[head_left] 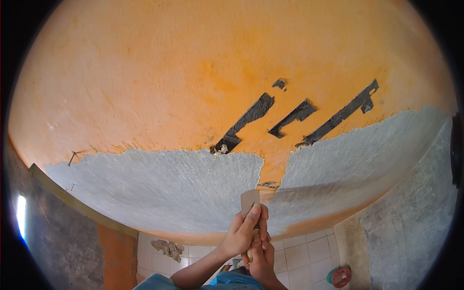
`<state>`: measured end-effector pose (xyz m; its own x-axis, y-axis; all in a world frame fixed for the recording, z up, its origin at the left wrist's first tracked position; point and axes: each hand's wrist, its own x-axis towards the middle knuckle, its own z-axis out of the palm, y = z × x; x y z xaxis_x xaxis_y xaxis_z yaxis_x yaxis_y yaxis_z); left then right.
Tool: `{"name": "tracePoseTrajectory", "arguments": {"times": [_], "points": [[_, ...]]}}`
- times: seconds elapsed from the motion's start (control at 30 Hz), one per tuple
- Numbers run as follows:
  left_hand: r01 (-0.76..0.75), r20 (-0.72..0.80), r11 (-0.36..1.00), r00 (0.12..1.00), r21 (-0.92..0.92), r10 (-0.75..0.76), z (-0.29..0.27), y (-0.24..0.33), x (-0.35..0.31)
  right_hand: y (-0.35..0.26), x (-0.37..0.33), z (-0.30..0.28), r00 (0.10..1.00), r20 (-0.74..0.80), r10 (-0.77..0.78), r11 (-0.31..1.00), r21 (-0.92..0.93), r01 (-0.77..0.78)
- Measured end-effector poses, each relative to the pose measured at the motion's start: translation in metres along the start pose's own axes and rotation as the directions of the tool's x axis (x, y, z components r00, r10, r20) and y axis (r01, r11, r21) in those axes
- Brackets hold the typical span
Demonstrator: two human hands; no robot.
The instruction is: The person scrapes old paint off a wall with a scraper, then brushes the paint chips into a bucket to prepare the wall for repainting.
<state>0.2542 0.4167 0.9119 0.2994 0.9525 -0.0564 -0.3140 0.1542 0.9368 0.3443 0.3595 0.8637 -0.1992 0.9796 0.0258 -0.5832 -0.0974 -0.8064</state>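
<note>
A scraper (250, 200) was held two-handed before a wall (232, 58).
The right hand (261, 261) had its fingers closed round the handle (250, 254); above it the left hand (240, 236) gripped too, thumb (252, 215) on the blade (249, 195). Beyond came the wall's grey patch (183, 179), contact unclear, then orange paint (145, 82) with black strips (252, 113).

The left forearm (198, 269) is angled toward two o'clock, the right forearm (274, 281) toward eleven (only a short stretch is shown). Both hands are curled in a grip: the left hand (240, 236), thumb stretched toward one o'clock, is placed at twelve o'clock from the right hand (261, 262).
</note>
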Motion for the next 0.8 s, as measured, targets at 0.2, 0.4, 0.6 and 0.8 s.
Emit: {"name": "tracePoseTrajectory", "arguments": {"times": [0.2,0.4,0.6,0.8], "points": [[-0.089,0.013,0.995,0.996,-0.05,0.089,0.003,0.009,0.001,0.007,0.007,0.009,0.988,-0.1,-0.121,0.993,-0.025,0.119],[0.033,-0.031,0.997,0.999,0.067,-0.031,0.004,0.011,-0.002,0.004,0.002,0.015,0.992,-0.109,-0.06,0.996,0.055,0.066],[0.053,-0.082,0.999,0.995,-0.009,-0.053,0.009,0.006,-0.002,-0.003,-0.002,0.011,0.997,-0.082,-0.004,0.998,0.056,0.009],[-0.011,-0.118,0.998,0.993,-0.068,0.003,0.015,0.003,-0.003,-0.001,-0.002,0.008,0.989,-0.133,-0.063,0.998,-0.014,0.061]]}}
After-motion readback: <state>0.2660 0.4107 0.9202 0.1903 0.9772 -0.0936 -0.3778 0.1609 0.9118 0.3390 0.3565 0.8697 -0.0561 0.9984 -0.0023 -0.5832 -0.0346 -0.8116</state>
